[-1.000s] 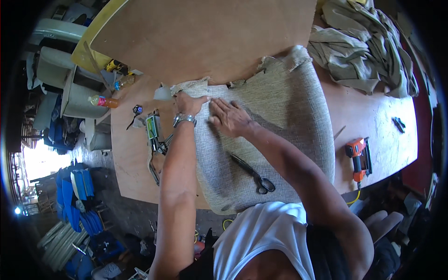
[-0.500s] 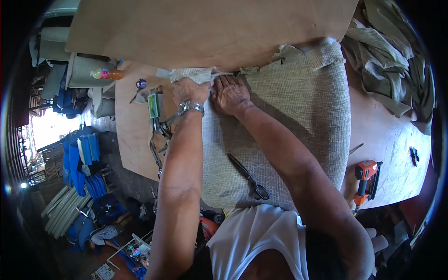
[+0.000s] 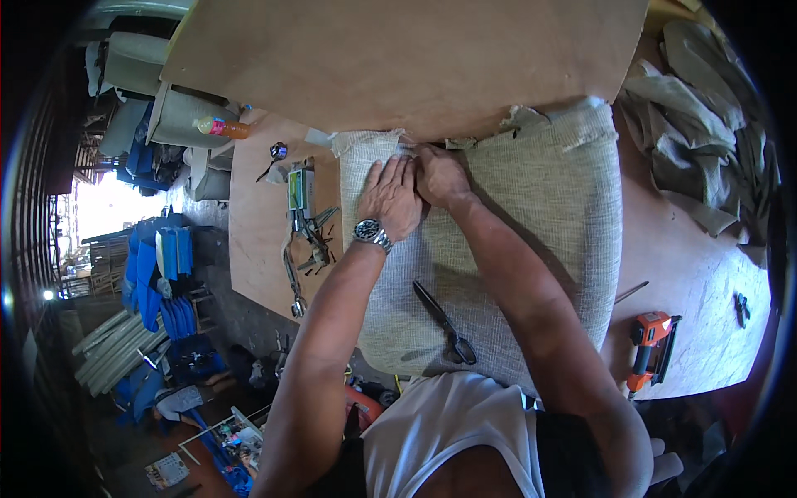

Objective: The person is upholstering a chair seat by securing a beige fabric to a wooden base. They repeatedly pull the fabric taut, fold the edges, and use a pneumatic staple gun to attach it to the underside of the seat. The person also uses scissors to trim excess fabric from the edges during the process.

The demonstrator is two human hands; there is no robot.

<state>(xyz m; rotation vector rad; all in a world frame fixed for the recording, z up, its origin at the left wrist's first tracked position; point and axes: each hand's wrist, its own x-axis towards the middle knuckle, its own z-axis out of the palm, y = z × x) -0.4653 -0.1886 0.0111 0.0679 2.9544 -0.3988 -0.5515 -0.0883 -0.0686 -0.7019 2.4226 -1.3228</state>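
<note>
A beige woven fabric cover (image 3: 531,199) lies over a padded cushion, its far edge frayed and tucked against a large wooden panel (image 3: 407,66). My left hand (image 3: 392,199), with a watch at the wrist, rests flat on the fabric, fingers stretched toward that edge. Beside it, my right hand (image 3: 442,176) is curled at the fabric's far edge, where panel and cushion meet; its fingertips are partly hidden. Black scissors (image 3: 446,322) lie on the fabric nearer to me, touched by neither hand.
An orange staple gun (image 3: 652,349) stands at the right of the table (image 3: 697,311). Crumpled fabric (image 3: 693,141) is heaped at the far right. Left are a small green box (image 3: 300,192), hand tools (image 3: 309,236) and a drink bottle (image 3: 222,127). Another person (image 3: 176,402) is at the lower left.
My left hand has gone from gripping the fabric edge to lying flat nearer to me. My right hand has moved slightly right and curled its fingers at the edge.
</note>
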